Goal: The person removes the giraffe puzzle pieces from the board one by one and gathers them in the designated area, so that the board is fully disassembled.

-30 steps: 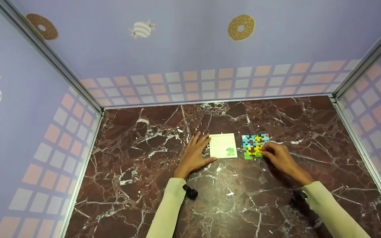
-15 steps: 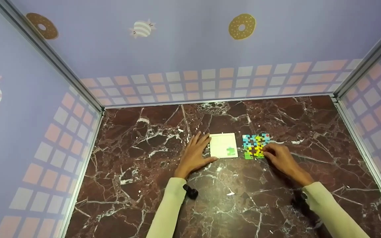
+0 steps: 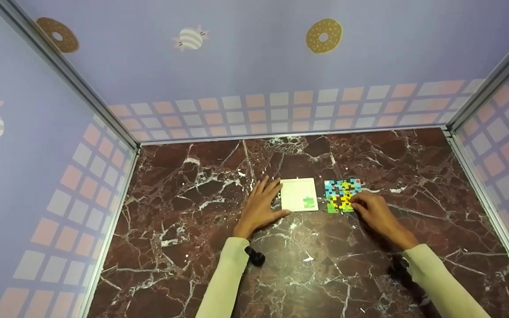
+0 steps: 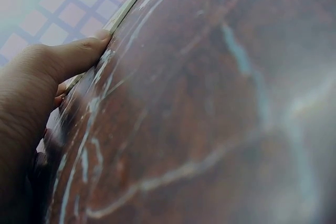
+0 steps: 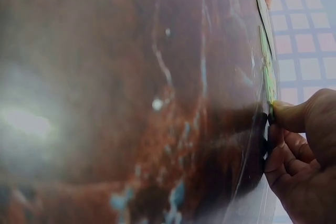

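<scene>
A cream square puzzle tray (image 3: 296,189) lies on the dark marbled table, with one green puzzle piece (image 3: 309,202) in its lower right corner. My left hand (image 3: 260,207) rests along the tray's left side, fingers spread and thumb (image 4: 79,59) at the near edge. Just right of the tray are the blue, yellow and green puzzle pieces (image 3: 337,192), laid together in a square with dark gaps between some. My right hand (image 3: 376,216) pinches at their lower right corner with thumb (image 5: 290,116) and forefinger, the other fingers curled. Its fingertips partly hide the piece there.
The marbled table (image 3: 184,247) has small white flecks scattered over it. A lilac back wall (image 3: 254,57) with printed doughnuts and squares stands behind, and side walls close in the left and right. Metal rails run along the corners.
</scene>
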### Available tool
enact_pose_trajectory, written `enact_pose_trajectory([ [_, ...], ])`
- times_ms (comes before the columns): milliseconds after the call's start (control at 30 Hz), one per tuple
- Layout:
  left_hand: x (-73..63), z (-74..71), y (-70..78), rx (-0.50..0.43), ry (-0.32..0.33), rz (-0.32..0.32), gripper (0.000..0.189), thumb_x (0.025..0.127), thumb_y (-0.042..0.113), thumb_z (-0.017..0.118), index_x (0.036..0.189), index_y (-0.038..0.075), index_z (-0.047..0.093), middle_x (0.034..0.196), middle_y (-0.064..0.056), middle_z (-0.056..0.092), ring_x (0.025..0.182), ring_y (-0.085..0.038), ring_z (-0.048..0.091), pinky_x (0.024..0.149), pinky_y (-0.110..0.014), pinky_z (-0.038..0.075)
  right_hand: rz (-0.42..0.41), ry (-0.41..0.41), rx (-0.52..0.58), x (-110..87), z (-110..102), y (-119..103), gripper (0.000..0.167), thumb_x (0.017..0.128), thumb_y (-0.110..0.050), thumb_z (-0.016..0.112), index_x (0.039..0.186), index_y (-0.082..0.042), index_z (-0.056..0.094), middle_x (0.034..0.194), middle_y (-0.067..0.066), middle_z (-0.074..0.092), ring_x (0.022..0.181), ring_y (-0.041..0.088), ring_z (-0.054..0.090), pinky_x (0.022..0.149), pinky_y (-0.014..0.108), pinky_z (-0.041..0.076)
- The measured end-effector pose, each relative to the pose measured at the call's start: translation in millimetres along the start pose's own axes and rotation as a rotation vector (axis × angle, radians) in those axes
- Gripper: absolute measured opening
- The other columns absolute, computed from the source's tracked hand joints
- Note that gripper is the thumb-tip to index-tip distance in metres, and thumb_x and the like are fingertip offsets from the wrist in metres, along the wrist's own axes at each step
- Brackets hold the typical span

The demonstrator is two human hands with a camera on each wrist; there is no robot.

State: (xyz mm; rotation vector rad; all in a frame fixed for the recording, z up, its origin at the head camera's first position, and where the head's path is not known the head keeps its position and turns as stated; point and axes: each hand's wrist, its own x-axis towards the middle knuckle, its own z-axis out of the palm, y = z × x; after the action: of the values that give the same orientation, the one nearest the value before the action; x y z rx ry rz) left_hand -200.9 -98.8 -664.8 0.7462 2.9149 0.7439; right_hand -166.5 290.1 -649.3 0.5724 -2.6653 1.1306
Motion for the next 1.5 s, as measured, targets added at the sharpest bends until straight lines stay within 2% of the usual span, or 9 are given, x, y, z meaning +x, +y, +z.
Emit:
enact_pose_trajectory([
  [200,0.6,1.1,-0.4,0.013,-0.001,0.006,0.101,0.093,0.075,0.071,0.171,0.018,0.043,0.181,0.002,0.03,0.171,-0.03,0.011,0.138,-0.054,0.006,-0.014,0.009,-0.005,-1.6,0,-1,0.012,0.093,0.011,0.08,0.102,0.003,0.08,0.099,0.013,0.078,0.089,0.032,0.076,0.079,0.041,0.064],
  [433,0.8,0.5,-1.7,0.012,0.001,0.017,0.101,0.094,0.074,0.071,0.171,0.016,0.043,0.181,0.0,0.03,0.171,-0.032,0.012,0.139,-0.052,0.005,-0.072,0.036,-0.011,-1.8,1,-3,0.013,0.091,0.012,0.081,0.101,0.004,0.08,0.097,0.014,0.078,0.084,0.032,0.075,0.074,0.037,0.063],
  [733,-0.1,-0.3,-1.4,0.005,-0.001,-0.006,0.102,0.092,0.077,0.07,0.171,0.019,0.043,0.182,0.003,0.027,0.171,-0.031,0.011,0.137,-0.059,0.009,-0.074,0.057,-0.013,-0.3,2,-6,0.013,0.089,0.013,0.083,0.099,0.005,0.08,0.096,0.014,0.079,0.087,0.034,0.075,0.079,0.047,0.064],
  [1033,0.5,0.0,-1.7,0.007,0.01,0.002,0.102,0.091,0.077,0.071,0.171,0.018,0.044,0.181,0.002,0.03,0.171,-0.032,0.013,0.137,-0.058,0.009,-0.028,0.019,-0.016,4.6,-1,-15,0.011,0.092,0.011,0.081,0.102,0.006,0.079,0.1,0.016,0.078,0.091,0.034,0.076,0.082,0.048,0.065],
  [1300,-0.1,0.6,-1.0,0.001,0.012,0.012,0.101,0.092,0.074,0.072,0.17,0.017,0.044,0.181,0.001,0.03,0.171,-0.032,0.012,0.139,-0.054,0.005,-0.08,-0.029,-0.001,16.5,8,-26,0.014,0.092,0.009,0.082,0.105,0.006,0.078,0.097,0.015,0.076,0.082,0.025,0.072,0.07,0.037,0.062],
  [1500,-1.3,0.2,0.3,-0.016,0.011,0.005,0.1,0.092,0.074,0.073,0.17,0.018,0.045,0.182,0.002,0.03,0.171,-0.031,0.01,0.138,-0.057,0.006,-0.144,-0.053,-0.002,26.3,21,-35,0.015,0.092,0.006,0.084,0.106,0.006,0.077,0.098,0.015,0.076,0.085,0.028,0.072,0.074,0.045,0.063],
])
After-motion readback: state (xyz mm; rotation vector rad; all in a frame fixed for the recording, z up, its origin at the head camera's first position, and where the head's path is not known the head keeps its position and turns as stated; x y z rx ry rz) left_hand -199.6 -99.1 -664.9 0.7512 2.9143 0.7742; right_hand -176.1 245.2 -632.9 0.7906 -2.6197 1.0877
